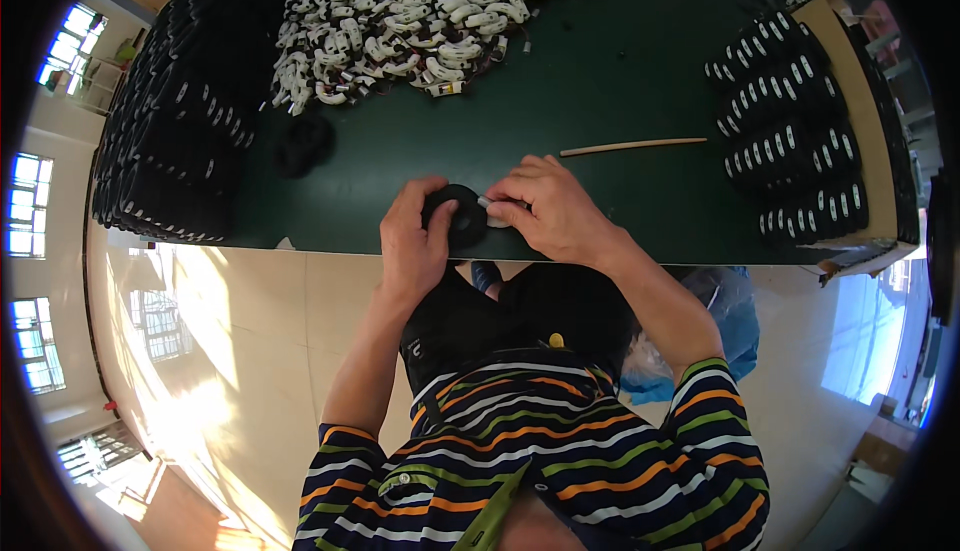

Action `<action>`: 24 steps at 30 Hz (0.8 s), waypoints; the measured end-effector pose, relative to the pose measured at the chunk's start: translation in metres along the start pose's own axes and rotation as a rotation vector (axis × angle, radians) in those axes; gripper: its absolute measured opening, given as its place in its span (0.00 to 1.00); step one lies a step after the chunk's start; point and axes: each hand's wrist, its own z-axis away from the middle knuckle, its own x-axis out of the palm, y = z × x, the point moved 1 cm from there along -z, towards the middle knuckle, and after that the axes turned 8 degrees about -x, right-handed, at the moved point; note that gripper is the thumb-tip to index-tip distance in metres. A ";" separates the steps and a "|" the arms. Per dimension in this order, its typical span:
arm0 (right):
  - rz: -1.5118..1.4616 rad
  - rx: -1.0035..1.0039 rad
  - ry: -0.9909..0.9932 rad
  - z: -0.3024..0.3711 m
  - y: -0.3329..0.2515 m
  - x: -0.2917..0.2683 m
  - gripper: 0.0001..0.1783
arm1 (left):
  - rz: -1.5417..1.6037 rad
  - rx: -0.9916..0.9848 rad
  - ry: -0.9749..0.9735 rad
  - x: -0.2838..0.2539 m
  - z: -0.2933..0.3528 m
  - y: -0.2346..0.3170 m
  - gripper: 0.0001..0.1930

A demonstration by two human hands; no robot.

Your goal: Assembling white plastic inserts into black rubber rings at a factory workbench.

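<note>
My left hand (pixel 413 236) grips a soft black round piece (pixel 464 219) with a hollow in its middle, near the table's front edge. The thumb presses on its face and the fingers wrap its outer side. At the right rim of this piece, my right hand (pixel 555 213) pinches a small whitish part (pixel 494 213) between thumb and fingers. That part looks like the curved white parts in the pile (pixel 400 21), though my fingers cover most of it. Another dark, rounded black piece (pixel 303 146) lies on the green table to the left.
Tall stacks of black pieces (pixel 180 141) line the left side of the table (pixel 640 191). A thin wooden stick (pixel 633 147) lies right of centre. At the right, a cardboard box (pixel 850 81) holds rows of black pieces with white marks. Blue plastic bag (pixel 735 321) below.
</note>
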 end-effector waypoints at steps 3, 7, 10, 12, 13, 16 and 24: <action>-0.059 0.001 -0.040 -0.002 -0.001 -0.002 0.11 | 0.094 -0.099 -0.071 0.000 0.004 0.003 0.11; -0.134 -0.040 0.054 0.000 0.002 0.001 0.08 | 0.342 -0.208 -0.123 0.004 0.008 -0.004 0.10; -0.305 0.139 0.067 -0.001 0.001 0.004 0.07 | 0.404 -0.193 -0.145 0.005 0.010 -0.004 0.10; -0.518 0.272 0.119 -0.001 -0.003 0.007 0.07 | 0.486 -0.197 -0.176 0.005 0.010 -0.005 0.10; -0.625 0.338 0.144 -0.001 -0.005 0.008 0.07 | 0.527 -0.198 -0.191 0.005 0.010 -0.005 0.10; -0.405 0.201 0.189 0.002 -0.005 0.008 0.08 | 0.576 -0.279 -0.243 0.004 0.008 -0.005 0.11; -0.305 0.018 0.162 0.007 -0.012 0.002 0.10 | 0.813 -0.343 -0.265 0.004 0.010 0.001 0.11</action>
